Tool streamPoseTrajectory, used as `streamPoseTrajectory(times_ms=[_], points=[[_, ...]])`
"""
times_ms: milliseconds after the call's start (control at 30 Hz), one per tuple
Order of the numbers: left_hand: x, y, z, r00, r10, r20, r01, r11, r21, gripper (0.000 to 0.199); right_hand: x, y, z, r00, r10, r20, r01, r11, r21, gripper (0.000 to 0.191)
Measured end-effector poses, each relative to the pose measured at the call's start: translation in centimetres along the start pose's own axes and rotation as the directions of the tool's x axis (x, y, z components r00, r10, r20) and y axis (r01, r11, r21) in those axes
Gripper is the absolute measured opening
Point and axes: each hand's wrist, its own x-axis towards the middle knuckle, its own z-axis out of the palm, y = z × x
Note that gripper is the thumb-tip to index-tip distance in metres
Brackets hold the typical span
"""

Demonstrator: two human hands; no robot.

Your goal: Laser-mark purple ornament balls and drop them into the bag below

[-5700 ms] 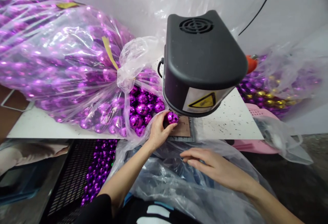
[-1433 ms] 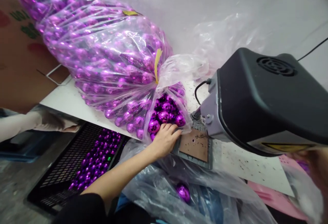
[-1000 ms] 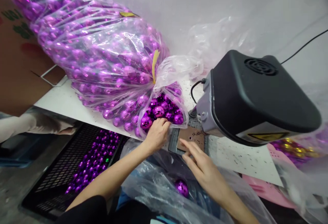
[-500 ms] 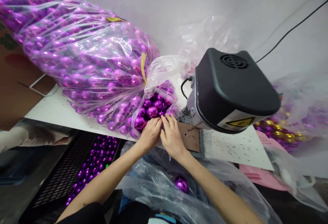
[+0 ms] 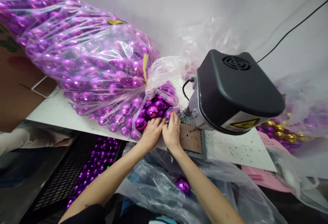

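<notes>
A big clear plastic bag [image 5: 112,51] bulges with shiny purple mirror-faceted balls, and its open mouth faces me. Bare purple balls [image 5: 153,111] show in that opening. My left hand [image 5: 152,133] rests against the front of them, fingers bent together; what its fingertips hold, if anything, is hidden. Close beside it, my right hand [image 5: 171,132] has its fingers closed at the bag's lower right rim, pinching the plastic. One loose purple ball [image 5: 183,185] lies on the clear plastic sheeting [image 5: 151,183] over my lap.
A black-housed machine [image 5: 241,90] with a warning label stands right of my hands, above a brown base plate [image 5: 191,138]. Dark specks litter the white table [image 5: 230,148]. Below left is a black crate [image 5: 55,176] with purple balls. A cardboard box [image 5: 20,90] stands far left.
My right hand has turned more upright and shifted slightly right, its fingers moving from beside the left fingertips to the bag's rim. My left hand stays nearly in place.
</notes>
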Motion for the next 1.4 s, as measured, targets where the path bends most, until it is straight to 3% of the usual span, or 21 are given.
streamPoseTrajectory(times_ms=[233,400,600,733,800,933,1067,1167,1233,1267,1300,1333,1367,1400], points=[[0.6,-0.3,0.4,0.999,-0.043,-0.001,0.042,0.996,-0.076,0.047,3.5,1.9,1.4,0.996,0.001,0.092,0.001,1.0,-0.027,0.053],[-0.1,1.0,0.3,0.994,-0.055,-0.089,0.039,0.983,-0.178,0.054,2.2,1.8,0.6,0.991,-0.031,0.127,0.034,0.999,-0.021,0.056],[-1.8,2.7,-2.0,0.988,-0.021,-0.156,-0.025,0.957,-0.29,0.052,-1.9,0.7,-2.4,0.97,-0.125,0.21,0.134,0.99,-0.031,0.061],[-2.6,1.5,-4.5,0.949,0.071,-0.308,-0.152,0.956,-0.25,0.041,-3.9,-0.2,-5.0,0.931,-0.194,0.308,0.222,0.974,-0.055,0.062],[-3.0,0.6,-5.7,0.936,0.068,-0.345,-0.129,0.979,-0.156,0.035,-4.8,-0.7,-6.2,0.908,-0.217,0.36,0.257,0.964,-0.066,0.062],[-2.9,-0.7,-7.1,0.962,-0.048,-0.268,0.059,0.998,0.033,0.03,-6.2,-1.7,-8.0,0.863,-0.227,0.451,0.296,0.951,-0.087,0.053],[-2.6,-1.4,-7.1,0.995,-0.067,-0.072,0.075,0.991,0.109,0.05,-7.0,-2.3,-10.2,0.797,-0.224,0.561,0.328,0.94,-0.091,0.044],[-2.7,-1.4,-7.7,0.995,-0.078,-0.064,0.079,0.997,0.019,0.055,-7.2,-2.5,-12.6,0.739,-0.21,0.64,0.339,0.937,-0.084,0.038],[-2.9,-0.6,-8.5,0.981,-0.144,-0.131,0.115,0.971,-0.211,0.053,-7.0,-2.6,-14.7,0.701,-0.2,0.685,0.337,0.939,-0.072,0.036],[-3.0,0.1,-8.9,0.97,-0.205,-0.133,0.137,0.907,-0.398,0.051,-6.8,-2.7,-15.8,0.683,-0.184,0.707,0.324,0.944,-0.067,0.036],[-3.1,1.1,-9.1,0.961,-0.265,-0.082,0.163,0.779,-0.606,0.048,-6.5,-2.8,-16.9,0.669,-0.163,0.725,0.302,0.951,-0.064,0.037],[-3.0,2.1,-9.2,0.954,-0.298,0.026,0.2,0.573,-0.795,0.045,-6.1,-2.9,-18.0,0.66,-0.127,0.74,0.264,0.962,-0.07,0.038],[-2.9,3.3,-8.9,0.949,-0.268,0.165,0.248,0.312,-0.917,0.044,-5.7,-3.0,-19.0,0.657,-0.09,0.748,0.225,0.971,-0.08,0.04],[-2.7,4.4,-8.4,0.933,-0.195,0.302,0.317,0.048,-0.947,0.045,-5.3,-3.2,-20.1,0.658,-0.054,0.751,0.186,0.978,-0.093,0.042]])
